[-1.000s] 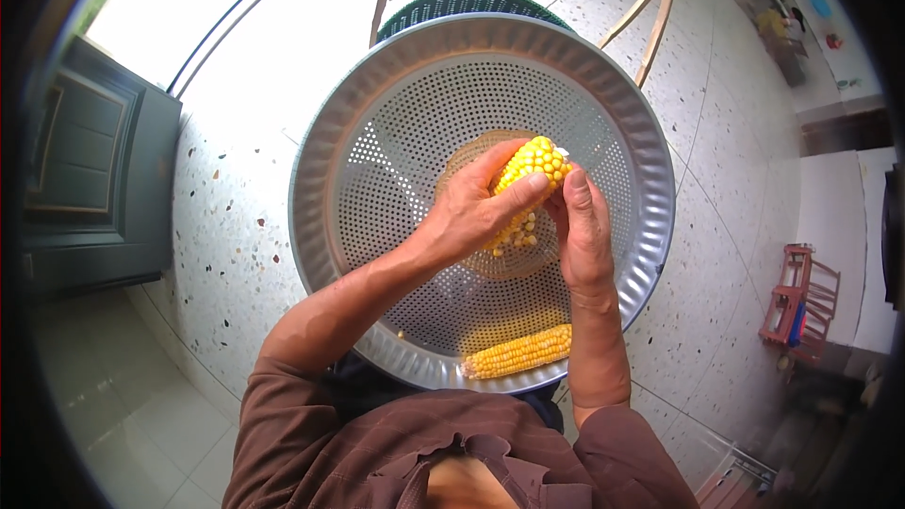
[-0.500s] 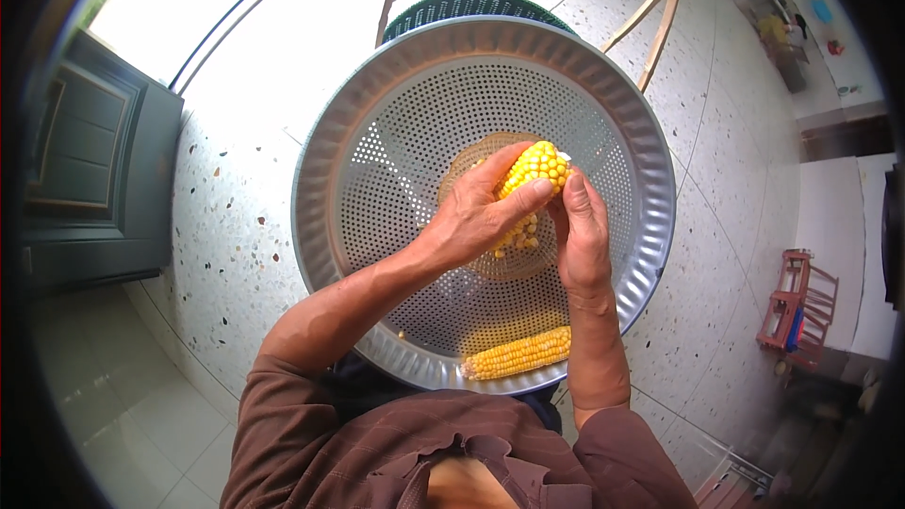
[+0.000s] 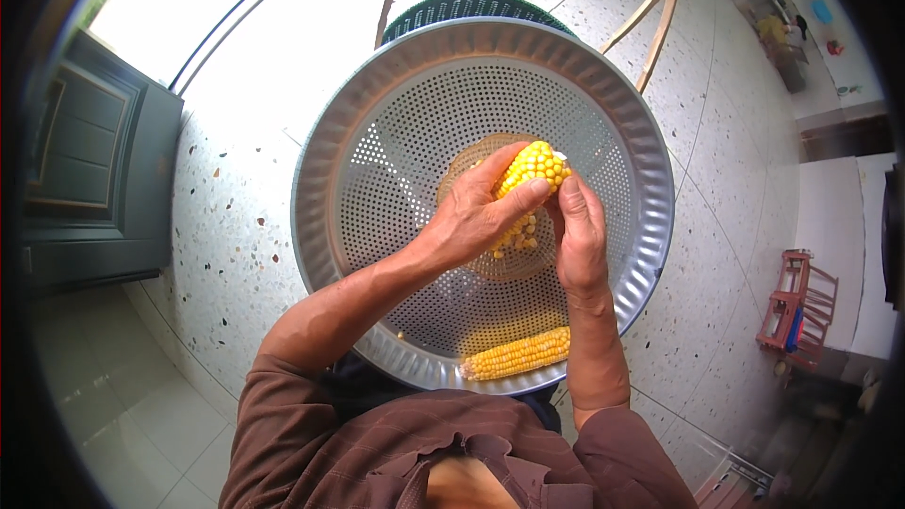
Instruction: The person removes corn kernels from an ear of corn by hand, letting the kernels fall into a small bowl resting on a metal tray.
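Observation:
Over the middle of a wide perforated metal sieve (image 3: 396, 94), my left hand (image 3: 481, 210) is wrapped round an ear of corn (image 3: 535, 165), its thumb lying along the near side. My right hand (image 3: 582, 226) presses thumb and fingers against the ear's right end, where a bit of whitish cob shows. Loose corn kernels (image 3: 517, 243) lie below the hands on a round tan patch (image 3: 476, 158) at the sieve's centre. A second ear of corn (image 3: 517, 355) rests against the near rim, left of my right forearm. One stray kernel sits near the front left rim.
Behind the sieve stands a dark green slotted basket (image 3: 476, 6), with curved wooden pieces (image 3: 650, 24) beside it. A dark panelled door (image 3: 94, 165) is at the left. At the right is a reddish wooden chair (image 3: 797, 309) on the speckled floor (image 3: 231, 198).
The right thumb and fingers have shifted very slightly along the end of the ear. Everything else stays where it was.

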Available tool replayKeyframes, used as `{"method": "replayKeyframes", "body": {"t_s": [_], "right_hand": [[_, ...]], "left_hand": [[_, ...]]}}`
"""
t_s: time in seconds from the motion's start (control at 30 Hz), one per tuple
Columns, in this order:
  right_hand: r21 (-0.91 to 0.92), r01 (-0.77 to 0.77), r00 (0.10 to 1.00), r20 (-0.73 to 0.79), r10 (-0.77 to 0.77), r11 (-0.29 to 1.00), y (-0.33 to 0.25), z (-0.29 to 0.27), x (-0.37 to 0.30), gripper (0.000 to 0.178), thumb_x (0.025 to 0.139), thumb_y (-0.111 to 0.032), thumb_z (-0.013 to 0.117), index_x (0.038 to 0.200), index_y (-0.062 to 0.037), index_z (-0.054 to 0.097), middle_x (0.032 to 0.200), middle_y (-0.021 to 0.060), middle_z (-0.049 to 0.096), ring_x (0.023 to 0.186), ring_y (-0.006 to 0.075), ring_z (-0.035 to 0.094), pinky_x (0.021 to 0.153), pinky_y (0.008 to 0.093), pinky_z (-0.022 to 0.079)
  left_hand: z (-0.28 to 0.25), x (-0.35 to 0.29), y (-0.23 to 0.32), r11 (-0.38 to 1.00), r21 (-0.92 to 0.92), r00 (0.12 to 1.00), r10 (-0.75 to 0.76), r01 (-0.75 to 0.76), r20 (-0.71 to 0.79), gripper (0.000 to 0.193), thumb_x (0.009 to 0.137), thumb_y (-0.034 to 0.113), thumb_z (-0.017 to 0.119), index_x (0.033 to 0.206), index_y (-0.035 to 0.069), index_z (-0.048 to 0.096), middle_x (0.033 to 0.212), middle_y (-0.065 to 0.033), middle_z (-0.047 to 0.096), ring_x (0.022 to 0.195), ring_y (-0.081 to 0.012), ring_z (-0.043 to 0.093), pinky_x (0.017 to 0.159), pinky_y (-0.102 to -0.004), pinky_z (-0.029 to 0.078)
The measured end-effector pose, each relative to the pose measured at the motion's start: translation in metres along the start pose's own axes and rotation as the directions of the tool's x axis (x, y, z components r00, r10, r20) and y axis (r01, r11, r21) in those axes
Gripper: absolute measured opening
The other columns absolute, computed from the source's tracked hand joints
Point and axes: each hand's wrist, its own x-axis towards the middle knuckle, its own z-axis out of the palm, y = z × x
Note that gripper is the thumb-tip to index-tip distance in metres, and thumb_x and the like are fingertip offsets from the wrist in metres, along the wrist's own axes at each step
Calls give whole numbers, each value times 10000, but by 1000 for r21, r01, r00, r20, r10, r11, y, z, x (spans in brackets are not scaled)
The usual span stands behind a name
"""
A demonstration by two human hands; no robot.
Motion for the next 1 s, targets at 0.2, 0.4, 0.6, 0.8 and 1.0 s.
{"method": "replayKeyframes", "body": {"t_s": [0.2, 0.4, 0.6, 0.8, 1.0], "right_hand": [[-35, 27, 999, 22, -26, 999, 1, -3, 1, 532, 1129, -370, 411, 1420, 60, 528, 1323, 139, 619, 1242, 216, 588, 1101, 342, 441], [-51, 5, 1000, -8, -5, 999, 0, 0, 0, 533, 1127, -372, 416, 1405, 65, 543, 1289, 141, 642, 1223, 213, 591, 1073, 333, 446], [-112, 45, 999, -18, -47, 993, 1, 4, -1, 517, 1134, -341, 422, 1428, 74, 516, 1288, 143, 641, 1205, 206, 603, 1046, 313, 468], [-445, 244, 924, -162, -346, 862, 9, 8, 2, 339, 1063, -178, 589, 1313, 51, 576, 1209, 147, 667, 1074, 222, 666, 949, 341, 539], [-836, 345, 738, -40, -674, 427, 2, 8, 3, 123, 958, -46, 709, 1044, 7, 639, 962, 119, 686, 860, 248, 705, 768, 376, 574]], "left_hand": [[0, 1, -3, 1000, 15, 999, 27, -27, -21, 571, 1027, 393, 656, 1443, 21, 536, 1235, -155, 663, 1140, -237, 653, 967, -367, 547], [0, 1, -4, 999, 52, 999, 4, -2, -36, 578, 1027, 417, 646, 1438, 24, 542, 1228, -161, 668, 1141, -241, 655, 971, -374, 539], [-1, 2, -5, 999, 30, 999, 25, -24, -34, 586, 1035, 418, 628, 1446, 12, 529, 1240, -157, 660, 1136, -230, 651, 970, -364, 534], [-3, 3, -3, 998, -43, 999, -42, 41, -22, 555, 1046, 395, 604, 1440, 10, 536, 1231, -134, 661, 1116, -200, 644, 950, -338, 530], [-3, 4, -6, 997, -71, 999, -39, 37, -17, 537, 1047, 392, 606, 1425, 13, 555, 1215, -112, 668, 1102, -172, 641, 939, -322, 526]]}}
